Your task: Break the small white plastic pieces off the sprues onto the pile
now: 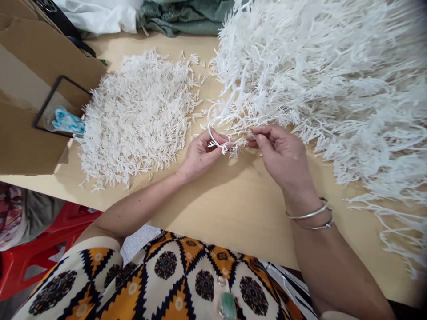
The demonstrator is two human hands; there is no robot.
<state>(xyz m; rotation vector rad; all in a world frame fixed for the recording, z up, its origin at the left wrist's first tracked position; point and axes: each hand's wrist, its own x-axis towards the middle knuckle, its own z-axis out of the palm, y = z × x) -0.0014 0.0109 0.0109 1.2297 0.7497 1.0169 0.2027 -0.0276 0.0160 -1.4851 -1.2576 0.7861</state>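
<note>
Near the middle of the table, my left hand (204,153) pinches a thin white branched plastic stem (216,143) that curves up over the fingers. Just to its right, my right hand (278,149) has thumb and forefinger closed on a white feathery sprig (237,144) whose tip reaches toward the left fingers. What exactly lies between the right fingertips is partly hidden. Beyond both hands spreads a big heap of white branched plastic sprays (310,75). On the left lies a lower pile of small loose white sprigs (140,115).
A cardboard box (20,124) stands at the left edge, with a black wire frame (50,98) and a blue-and-white item (68,121) against it. White cloth (100,15) and dark green cloth (180,15) lie at the back. Red stools (43,249) are below the table (233,209).
</note>
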